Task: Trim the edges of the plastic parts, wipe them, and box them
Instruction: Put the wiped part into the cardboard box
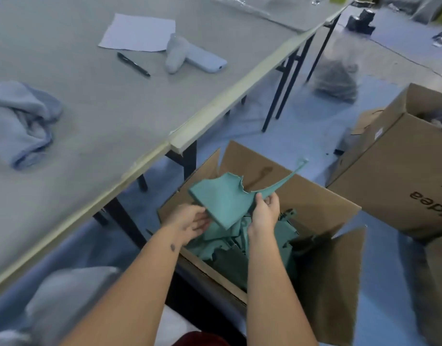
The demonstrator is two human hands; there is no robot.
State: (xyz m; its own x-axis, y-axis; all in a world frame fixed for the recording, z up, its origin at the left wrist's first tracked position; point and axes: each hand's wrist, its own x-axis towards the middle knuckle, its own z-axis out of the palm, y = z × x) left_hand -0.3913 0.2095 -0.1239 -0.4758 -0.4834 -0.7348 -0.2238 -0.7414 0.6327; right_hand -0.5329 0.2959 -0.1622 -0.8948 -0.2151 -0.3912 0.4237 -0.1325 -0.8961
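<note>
Both hands over open cardboard box [322, 201] on floor beside table [145, 116]. Left hand [190, 219] pinches lower-left edge of a green plastic part [223, 199], fingers curled under it. Right hand [265, 212] grips its right side near the long thin flash strip, thumb on top. Part held above more green parts [240, 248] piled inside box. On table: grey cloth [20, 121], pen [133, 64], paper [138, 32]. Second box [400, 166] further right.

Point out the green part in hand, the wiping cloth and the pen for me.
green plastic part [223, 201], head view: middle of its flat panel.
wiping cloth [17, 123], head view: centre of the crumpled folds.
pen [133, 64], head view: mid-barrel.
</note>
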